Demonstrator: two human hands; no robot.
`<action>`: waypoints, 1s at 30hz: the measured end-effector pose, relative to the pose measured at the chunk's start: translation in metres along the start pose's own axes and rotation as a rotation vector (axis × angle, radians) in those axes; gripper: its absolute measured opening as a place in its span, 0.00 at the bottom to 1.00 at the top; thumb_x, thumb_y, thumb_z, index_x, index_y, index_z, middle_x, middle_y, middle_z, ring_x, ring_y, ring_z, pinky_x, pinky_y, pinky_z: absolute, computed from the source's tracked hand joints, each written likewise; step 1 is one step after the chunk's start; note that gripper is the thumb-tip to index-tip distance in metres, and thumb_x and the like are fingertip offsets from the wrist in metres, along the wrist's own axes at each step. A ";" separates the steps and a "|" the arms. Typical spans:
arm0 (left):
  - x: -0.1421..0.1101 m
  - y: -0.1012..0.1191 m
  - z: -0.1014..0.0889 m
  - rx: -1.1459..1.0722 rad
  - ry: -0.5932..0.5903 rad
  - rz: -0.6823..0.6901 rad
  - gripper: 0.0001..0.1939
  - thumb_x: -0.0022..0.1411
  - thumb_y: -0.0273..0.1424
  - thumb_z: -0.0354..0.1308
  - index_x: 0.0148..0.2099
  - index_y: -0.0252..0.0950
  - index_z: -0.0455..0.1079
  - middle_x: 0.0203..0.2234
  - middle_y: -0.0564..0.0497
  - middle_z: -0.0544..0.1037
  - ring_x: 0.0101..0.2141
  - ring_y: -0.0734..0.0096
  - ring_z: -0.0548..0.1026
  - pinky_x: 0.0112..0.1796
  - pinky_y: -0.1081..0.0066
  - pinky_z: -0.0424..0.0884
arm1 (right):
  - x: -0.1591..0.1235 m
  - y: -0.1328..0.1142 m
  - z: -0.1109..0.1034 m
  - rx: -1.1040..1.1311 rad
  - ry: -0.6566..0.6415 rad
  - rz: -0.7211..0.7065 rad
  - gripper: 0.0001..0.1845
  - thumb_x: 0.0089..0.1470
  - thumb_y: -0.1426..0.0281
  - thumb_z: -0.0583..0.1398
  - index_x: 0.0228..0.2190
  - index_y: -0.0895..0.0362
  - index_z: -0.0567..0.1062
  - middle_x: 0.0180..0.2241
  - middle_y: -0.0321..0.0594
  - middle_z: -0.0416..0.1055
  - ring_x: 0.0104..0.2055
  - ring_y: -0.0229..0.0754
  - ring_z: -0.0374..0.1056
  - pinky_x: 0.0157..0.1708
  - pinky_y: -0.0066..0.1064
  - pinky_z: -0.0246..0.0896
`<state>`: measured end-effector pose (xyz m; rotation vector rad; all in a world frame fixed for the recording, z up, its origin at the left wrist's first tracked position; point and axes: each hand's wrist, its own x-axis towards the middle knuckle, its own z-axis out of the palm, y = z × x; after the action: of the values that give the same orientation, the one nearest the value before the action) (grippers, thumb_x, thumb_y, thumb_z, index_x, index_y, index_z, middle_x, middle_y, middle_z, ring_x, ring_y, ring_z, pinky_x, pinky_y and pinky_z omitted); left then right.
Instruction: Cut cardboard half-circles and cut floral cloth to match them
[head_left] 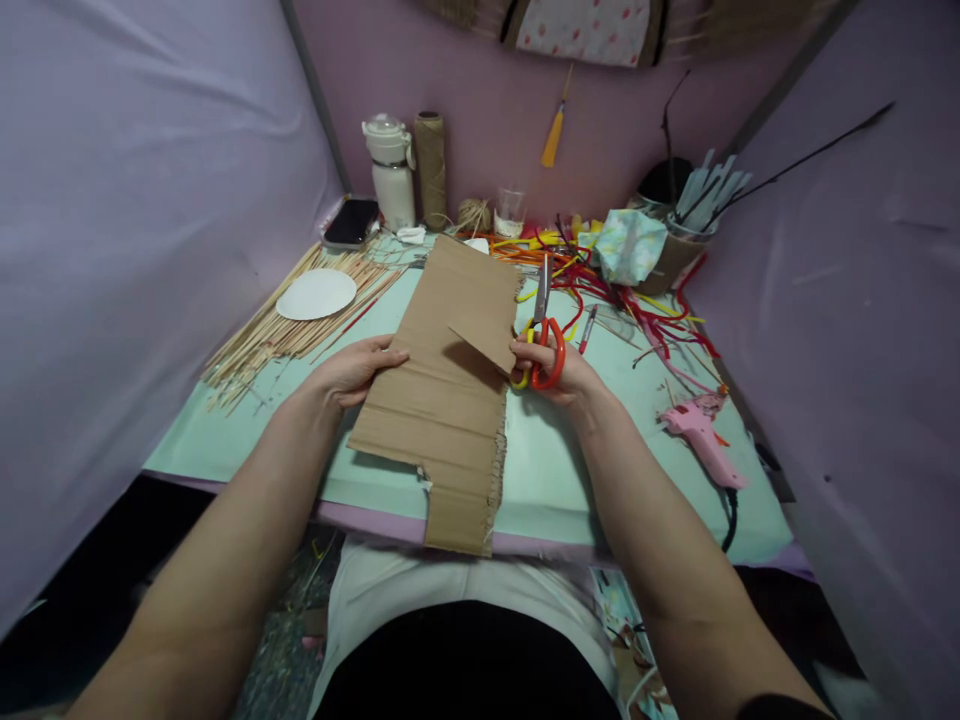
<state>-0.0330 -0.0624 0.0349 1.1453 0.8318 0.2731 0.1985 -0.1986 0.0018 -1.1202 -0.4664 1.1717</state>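
Observation:
A large brown cardboard sheet (pixel 442 400) with ragged right edges lies across the table's front, its lower end jutting over the edge. My left hand (pixel 356 368) grips its left side, thumb on top and fingers underneath. Between the thumb and fingers of my right hand (pixel 551 365) is the corner of a smaller pointed cardboard piece (pixel 484 350), raised over the sheet; whether the two are joined I cannot tell. The same hand carries scissors (pixel 551 350) with red and yellow handles, the blades pointing away from me.
Thin wooden sticks (pixel 300 330) and a white oval disc (pixel 316 294) lie at left. A pink glue gun (pixel 701 440) rests at right. Behind stand a white bottle (pixel 390 175), a twine roll (pixel 430 170), coloured pipe cleaners (pixel 574 265) and a container of glue sticks (pixel 694 220).

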 end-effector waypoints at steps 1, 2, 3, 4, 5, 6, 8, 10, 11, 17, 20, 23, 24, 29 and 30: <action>-0.001 0.002 0.001 -0.007 0.000 0.021 0.17 0.47 0.28 0.66 0.42 0.34 0.74 0.35 0.45 0.81 0.37 0.60 0.80 0.39 0.65 0.76 | 0.004 -0.001 -0.003 0.009 0.081 -0.065 0.19 0.34 0.71 0.70 0.26 0.56 0.66 0.15 0.24 0.60 0.17 0.30 0.56 0.20 0.25 0.61; -0.003 0.004 0.001 -0.013 0.001 0.051 0.17 0.48 0.27 0.65 0.43 0.34 0.74 0.35 0.45 0.81 0.37 0.60 0.80 0.39 0.65 0.76 | 0.009 -0.002 -0.008 0.021 0.197 -0.155 0.19 0.35 0.72 0.69 0.25 0.55 0.65 0.15 0.23 0.59 0.17 0.29 0.56 0.20 0.24 0.61; -0.005 0.007 0.001 -0.019 0.006 0.085 0.17 0.49 0.27 0.65 0.44 0.34 0.74 0.36 0.45 0.81 0.38 0.59 0.80 0.40 0.64 0.76 | 0.013 -0.004 -0.012 0.035 0.339 -0.263 0.19 0.35 0.72 0.69 0.25 0.55 0.63 0.15 0.23 0.59 0.17 0.29 0.56 0.20 0.24 0.61; -0.006 0.011 0.001 -0.026 0.012 0.118 0.18 0.49 0.26 0.64 0.46 0.34 0.73 0.37 0.44 0.81 0.39 0.58 0.80 0.41 0.63 0.76 | 0.017 -0.006 -0.017 0.050 0.490 -0.376 0.20 0.36 0.72 0.68 0.25 0.54 0.61 0.15 0.22 0.59 0.17 0.29 0.57 0.21 0.23 0.62; -0.007 0.014 0.001 -0.033 0.019 0.149 0.19 0.50 0.26 0.64 0.47 0.34 0.73 0.38 0.44 0.81 0.40 0.58 0.79 0.42 0.62 0.76 | 0.021 -0.009 -0.022 0.063 0.604 -0.464 0.20 0.36 0.72 0.68 0.25 0.54 0.60 0.16 0.22 0.59 0.17 0.29 0.59 0.22 0.23 0.62; -0.007 0.017 0.000 -0.041 0.023 0.172 0.20 0.50 0.25 0.64 0.48 0.34 0.72 0.39 0.44 0.81 0.41 0.58 0.79 0.43 0.61 0.76 | 0.023 -0.012 -0.026 0.081 0.676 -0.525 0.20 0.37 0.71 0.68 0.26 0.53 0.60 0.17 0.21 0.60 0.18 0.29 0.60 0.22 0.23 0.63; -0.005 0.022 -0.001 -0.058 0.028 0.197 0.21 0.51 0.24 0.62 0.49 0.33 0.71 0.40 0.43 0.80 0.42 0.58 0.79 0.44 0.61 0.76 | 0.024 -0.016 -0.032 0.120 0.717 -0.565 0.21 0.38 0.71 0.67 0.27 0.53 0.59 0.18 0.21 0.61 0.19 0.30 0.62 0.23 0.23 0.64; 0.002 0.025 -0.002 -0.075 0.028 0.201 0.20 0.52 0.22 0.61 0.49 0.32 0.71 0.40 0.43 0.80 0.41 0.60 0.79 0.43 0.63 0.76 | 0.023 -0.018 -0.032 0.152 0.688 -0.552 0.22 0.37 0.70 0.67 0.27 0.53 0.58 0.19 0.22 0.62 0.20 0.30 0.64 0.24 0.25 0.66; 0.007 0.025 -0.002 -0.084 0.031 0.197 0.19 0.53 0.22 0.60 0.49 0.32 0.71 0.39 0.44 0.81 0.40 0.62 0.79 0.42 0.64 0.77 | 0.021 -0.018 -0.031 0.155 0.664 -0.544 0.22 0.37 0.70 0.68 0.27 0.53 0.58 0.20 0.22 0.62 0.21 0.31 0.65 0.26 0.26 0.67; 0.036 0.021 0.004 -0.136 0.052 0.157 0.14 0.54 0.20 0.56 0.44 0.31 0.72 0.33 0.45 0.81 0.33 0.67 0.80 0.38 0.68 0.77 | 0.013 -0.019 -0.023 0.083 0.596 -0.566 0.21 0.37 0.65 0.69 0.26 0.54 0.61 0.19 0.22 0.62 0.18 0.29 0.62 0.25 0.25 0.66; 0.045 0.013 0.007 -0.153 0.045 0.138 0.14 0.53 0.20 0.58 0.44 0.32 0.71 0.35 0.45 0.81 0.34 0.66 0.79 0.37 0.68 0.76 | 0.008 -0.026 -0.021 0.072 0.563 -0.594 0.21 0.37 0.64 0.69 0.26 0.53 0.62 0.16 0.21 0.58 0.16 0.28 0.57 0.23 0.24 0.63; 0.050 0.004 0.008 -0.171 0.052 0.122 0.14 0.52 0.21 0.61 0.43 0.33 0.71 0.36 0.44 0.80 0.34 0.66 0.79 0.38 0.67 0.75 | 0.001 -0.034 -0.018 0.131 0.444 -0.565 0.23 0.35 0.64 0.71 0.25 0.53 0.61 0.16 0.21 0.55 0.17 0.27 0.54 0.21 0.22 0.60; 0.052 0.001 0.008 -0.177 0.058 0.120 0.14 0.52 0.22 0.61 0.42 0.32 0.71 0.36 0.44 0.80 0.34 0.66 0.79 0.39 0.67 0.75 | -0.001 -0.036 -0.016 0.145 0.388 -0.539 0.24 0.34 0.64 0.71 0.25 0.53 0.61 0.17 0.21 0.54 0.16 0.27 0.52 0.19 0.21 0.56; 0.056 -0.007 0.004 -0.152 0.088 0.122 0.11 0.51 0.23 0.62 0.39 0.32 0.71 0.32 0.45 0.80 0.31 0.67 0.78 0.37 0.67 0.75 | -0.009 -0.033 -0.007 0.007 0.153 -0.370 0.24 0.32 0.67 0.72 0.26 0.54 0.63 0.16 0.21 0.55 0.15 0.26 0.47 0.14 0.19 0.44; 0.056 -0.007 0.002 -0.124 0.090 0.119 0.10 0.52 0.24 0.62 0.39 0.32 0.71 0.31 0.45 0.80 0.31 0.67 0.78 0.37 0.67 0.75 | -0.009 -0.031 -0.005 -0.068 0.133 -0.334 0.22 0.34 0.67 0.72 0.27 0.54 0.64 0.16 0.21 0.56 0.14 0.26 0.48 0.14 0.19 0.44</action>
<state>0.0051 -0.0340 0.0045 1.0735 0.8159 0.4715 0.2137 -0.2082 0.0289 -1.1205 -0.5686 0.7903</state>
